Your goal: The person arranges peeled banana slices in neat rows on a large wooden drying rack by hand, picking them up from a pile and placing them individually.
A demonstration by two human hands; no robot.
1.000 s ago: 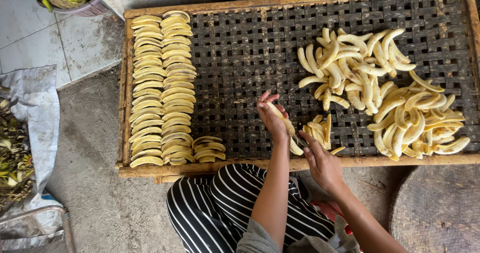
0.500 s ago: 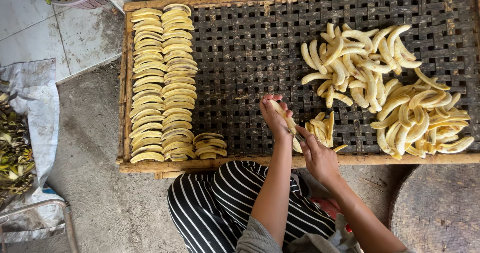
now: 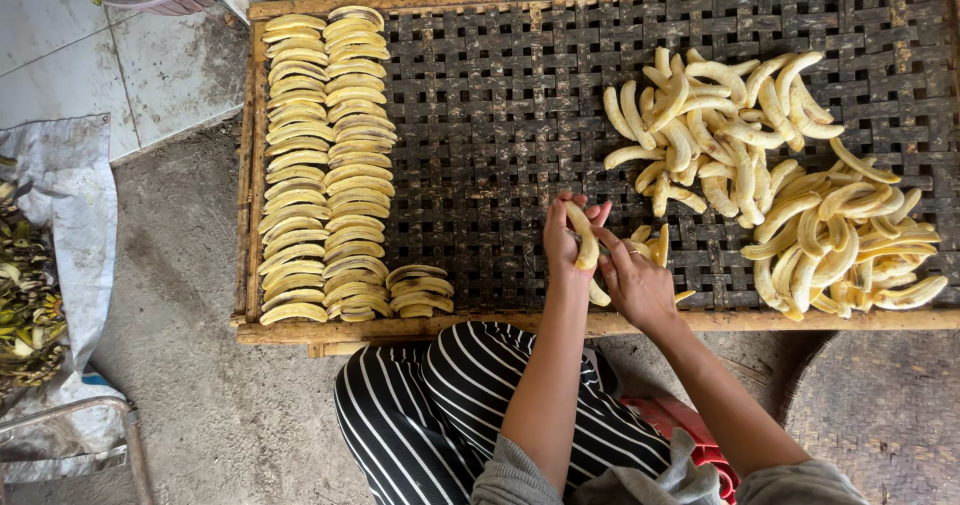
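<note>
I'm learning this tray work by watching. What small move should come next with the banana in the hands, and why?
Probably lay the peeled banana, held in the left hand with the right hand touching it, onto the short third row; the two long rows look full.

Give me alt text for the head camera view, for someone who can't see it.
Seen from above, a seated person's left hand holds a peeled banana over a woven drying rack, the right hand touching it. Neat rows of banana slices line the rack's left side; a loose pile of peeled bananas lies on its right.
</note>
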